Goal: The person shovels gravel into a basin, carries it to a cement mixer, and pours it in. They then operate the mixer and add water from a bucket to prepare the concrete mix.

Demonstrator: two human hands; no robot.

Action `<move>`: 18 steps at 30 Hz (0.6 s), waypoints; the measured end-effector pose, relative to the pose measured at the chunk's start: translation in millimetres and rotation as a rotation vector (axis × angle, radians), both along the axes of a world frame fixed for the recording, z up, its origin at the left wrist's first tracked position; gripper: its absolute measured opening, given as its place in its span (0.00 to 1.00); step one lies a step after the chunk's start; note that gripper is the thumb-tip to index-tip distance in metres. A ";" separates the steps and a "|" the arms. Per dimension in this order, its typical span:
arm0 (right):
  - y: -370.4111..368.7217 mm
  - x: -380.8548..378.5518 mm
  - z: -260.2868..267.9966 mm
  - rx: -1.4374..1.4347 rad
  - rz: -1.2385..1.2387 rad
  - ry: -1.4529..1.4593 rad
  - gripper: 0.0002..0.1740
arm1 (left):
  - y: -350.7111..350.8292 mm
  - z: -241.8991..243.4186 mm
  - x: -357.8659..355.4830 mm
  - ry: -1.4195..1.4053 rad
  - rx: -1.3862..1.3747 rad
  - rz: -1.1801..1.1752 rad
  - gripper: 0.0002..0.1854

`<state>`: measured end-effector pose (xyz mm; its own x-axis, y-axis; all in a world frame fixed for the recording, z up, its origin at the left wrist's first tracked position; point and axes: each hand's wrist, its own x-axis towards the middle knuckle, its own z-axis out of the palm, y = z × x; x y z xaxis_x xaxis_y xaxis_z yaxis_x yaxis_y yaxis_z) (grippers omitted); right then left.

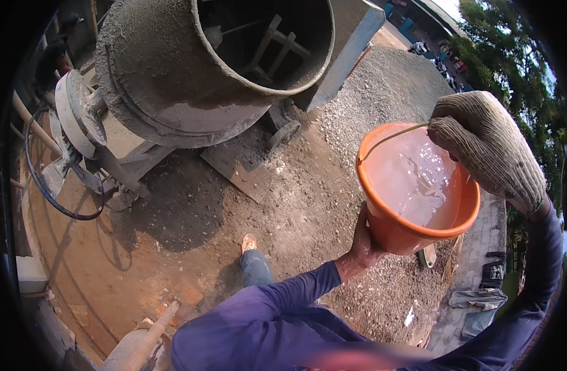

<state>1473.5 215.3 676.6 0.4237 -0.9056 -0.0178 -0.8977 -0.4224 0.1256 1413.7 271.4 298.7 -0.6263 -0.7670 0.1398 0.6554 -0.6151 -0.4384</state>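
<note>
An orange plastic bucket (385, 227) of cloudy water (408, 171) is lifted off the ground at the right. My right hand (489, 146), in a knitted work glove, is closed around its wire handle (394, 137). Bare, my left hand (364, 248) supports the bucket low on its near side. Up and to the left of the bucket is a cement mixer drum (172, 83), crusted with dried mortar. Its mouth faces me and shows mixing blades (283, 46) inside; the drum's depth is too dark to make out.
A gravel pile (390, 79) rises behind the bucket. A flat board (230, 171) lies under the mixer. At the left, a black hose (63, 213) loops beside a wheel (77, 113). A wooden handle (149, 329) juts up at lower left. Clothes (478, 299) lie on paving at right.
</note>
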 end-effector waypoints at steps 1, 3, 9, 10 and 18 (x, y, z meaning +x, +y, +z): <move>-38.4 24.3 10.3 -0.072 0.204 0.011 0.16 | -44.0 26.5 12.7 0.080 -0.020 0.115 0.40; -102.2 74.5 19.3 -0.225 0.391 0.183 0.15 | -126.0 74.9 37.5 0.283 -0.055 0.201 0.36; -210.7 181.1 22.5 -0.419 0.527 0.521 0.12 | -317.5 177.9 62.0 0.405 -0.084 0.400 0.21; -221.5 183.7 21.0 -0.423 0.524 0.514 0.12 | -328.6 183.2 57.8 0.423 -0.128 0.409 0.21; -219.3 72.1 36.9 -0.393 0.560 0.213 0.11 | -317.4 179.5 -5.6 0.305 -0.292 0.383 0.30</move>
